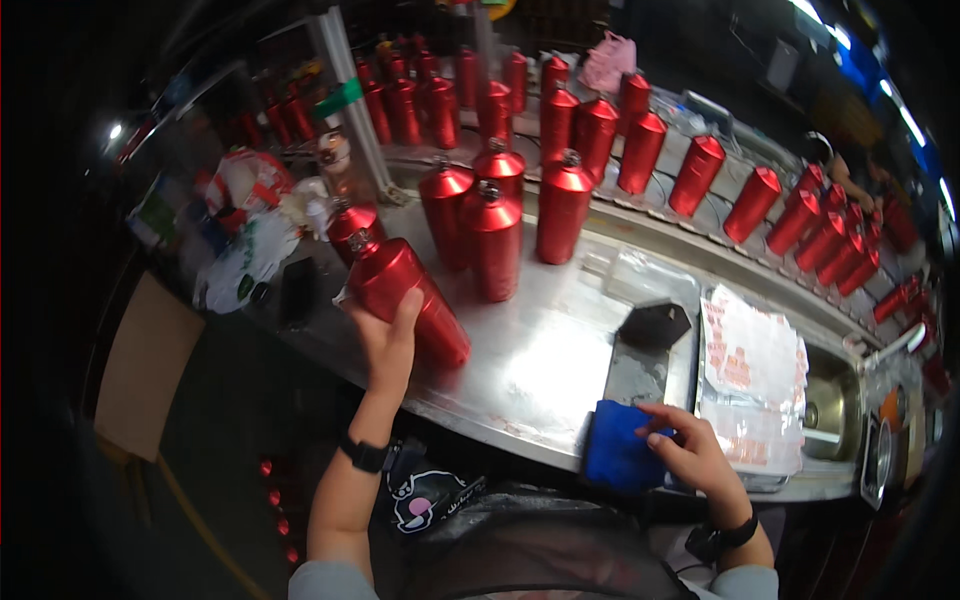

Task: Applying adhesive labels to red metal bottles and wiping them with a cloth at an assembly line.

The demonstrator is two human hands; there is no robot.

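Observation:
My left hand is wrapped round a shiny red metal bottle with a domed shoulder and a small metal fitting on top. The bottle leans with its top to the left, over the steel counter. At the counter's front edge lies a folded blue cloth. Loosely curled, with a gap between thumb and forefinger, my right hand is at the cloth's right side; whether the fingertips touch it I cannot tell. Several similar red bottles stand upright just beyond my left hand.
A long row of red bottles lines the raised ledge at the back. Right of the cloth are a dark block, printed white sheets and a steel sink. Plastic bags and a cardboard piece are at the left.

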